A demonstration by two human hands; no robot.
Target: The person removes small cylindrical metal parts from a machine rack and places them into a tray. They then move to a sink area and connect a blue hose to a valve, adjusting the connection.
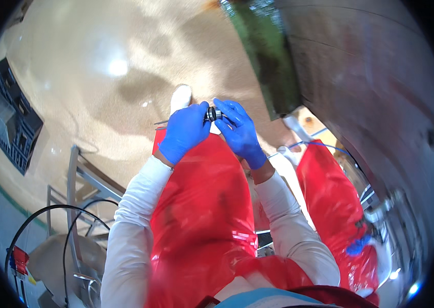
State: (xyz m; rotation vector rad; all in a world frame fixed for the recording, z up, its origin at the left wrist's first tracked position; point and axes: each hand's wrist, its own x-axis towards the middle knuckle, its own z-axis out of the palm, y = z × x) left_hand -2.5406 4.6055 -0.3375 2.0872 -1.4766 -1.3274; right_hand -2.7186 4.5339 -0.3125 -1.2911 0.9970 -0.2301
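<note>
A short black-and-silver ringed cylinder (pixel 213 114) is held between my two blue-gloved hands, in front of my red apron. My left hand (pixel 186 128) is closed around its left side. A thin dark strip (pixel 161 122) juts out past the left side of that hand; whether it belongs to the cylinder is hidden. My right hand (pixel 238 131) grips the cylinder's right end, fingers curled over it. The palms hide the rest of the piece.
Black plastic crates (pixel 14 115) stand on the wet tan floor at far left. A metal frame (pixel 76 190) and black hoses are at lower left. A green panel (pixel 263 56) lies ahead beside a large steel surface (pixel 366 66). A co-worker in a red apron (pixel 325 179) stands close on the right.
</note>
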